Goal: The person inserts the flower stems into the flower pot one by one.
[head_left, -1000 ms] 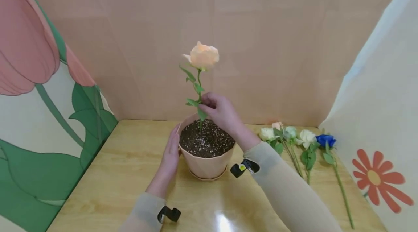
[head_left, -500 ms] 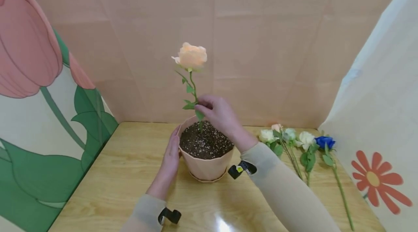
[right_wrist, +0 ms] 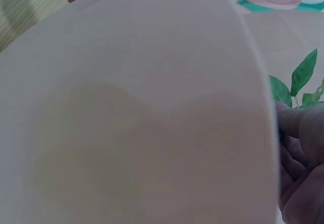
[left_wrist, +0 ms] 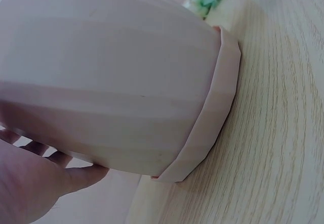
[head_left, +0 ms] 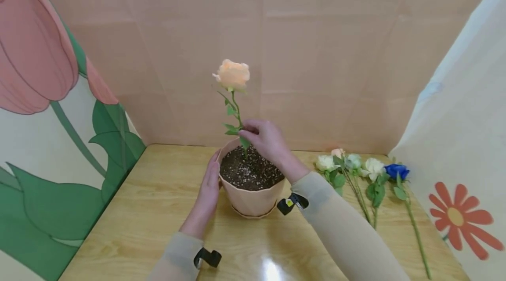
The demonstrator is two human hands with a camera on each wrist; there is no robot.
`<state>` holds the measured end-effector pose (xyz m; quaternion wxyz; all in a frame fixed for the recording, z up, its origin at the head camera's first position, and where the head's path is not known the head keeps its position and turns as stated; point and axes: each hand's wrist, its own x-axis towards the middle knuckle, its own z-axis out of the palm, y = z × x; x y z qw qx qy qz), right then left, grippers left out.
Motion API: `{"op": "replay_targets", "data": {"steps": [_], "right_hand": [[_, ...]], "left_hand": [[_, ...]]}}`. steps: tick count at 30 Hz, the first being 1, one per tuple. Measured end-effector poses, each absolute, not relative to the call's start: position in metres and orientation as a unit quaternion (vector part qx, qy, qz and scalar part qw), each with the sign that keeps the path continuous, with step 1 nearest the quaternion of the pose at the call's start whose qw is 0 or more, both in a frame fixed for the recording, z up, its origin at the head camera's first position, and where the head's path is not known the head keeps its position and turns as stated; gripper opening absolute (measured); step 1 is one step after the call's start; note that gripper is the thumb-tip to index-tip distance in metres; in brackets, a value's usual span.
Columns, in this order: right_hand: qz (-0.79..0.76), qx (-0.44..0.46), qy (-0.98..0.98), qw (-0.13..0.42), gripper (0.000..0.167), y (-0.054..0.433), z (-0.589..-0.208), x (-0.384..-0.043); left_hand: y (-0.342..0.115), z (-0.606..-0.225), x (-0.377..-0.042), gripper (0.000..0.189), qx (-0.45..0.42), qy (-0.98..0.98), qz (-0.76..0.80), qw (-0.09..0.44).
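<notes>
A peach rose (head_left: 232,74) stands nearly upright, its green stem running down into dark soil (head_left: 253,173) in a pale pink flowerpot (head_left: 253,202). My right hand (head_left: 269,140) pinches the stem between thumb and fingers, low down just above the pot's rim. In the right wrist view the pot's wall (right_wrist: 152,107) fills most of the picture, with my right hand at the edge and green leaves (right_wrist: 304,75) beyond it. My left hand (head_left: 208,184) rests with straight fingers along the pot's left side. The left wrist view shows its thumb (left_wrist: 83,177) against the pot.
The pot sits in a matching saucer (left_wrist: 215,107) on a wooden table (head_left: 130,219). At the right lie several loose roses, among them a white rose (head_left: 373,167) and a blue rose (head_left: 397,171). A pinkish backdrop (head_left: 336,52) rises behind the table.
The rose's bloom has tilted to the left and come slightly lower, my right hand still pinching its stem. The left hand has stayed at the pot's side.
</notes>
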<state>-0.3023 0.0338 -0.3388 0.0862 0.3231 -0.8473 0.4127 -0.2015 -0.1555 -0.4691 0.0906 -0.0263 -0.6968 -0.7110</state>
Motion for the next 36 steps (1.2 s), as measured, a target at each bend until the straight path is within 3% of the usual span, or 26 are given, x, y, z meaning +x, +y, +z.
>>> {"op": "replay_targets", "data": {"steps": [36], "right_hand": [[0.377,0.324,-0.862,0.093,0.010,0.036,-0.353,-0.312]], "left_hand": [[-0.146,-0.472,-0.209,0.066,-0.037,-0.698,-0.710,0.091]]}}
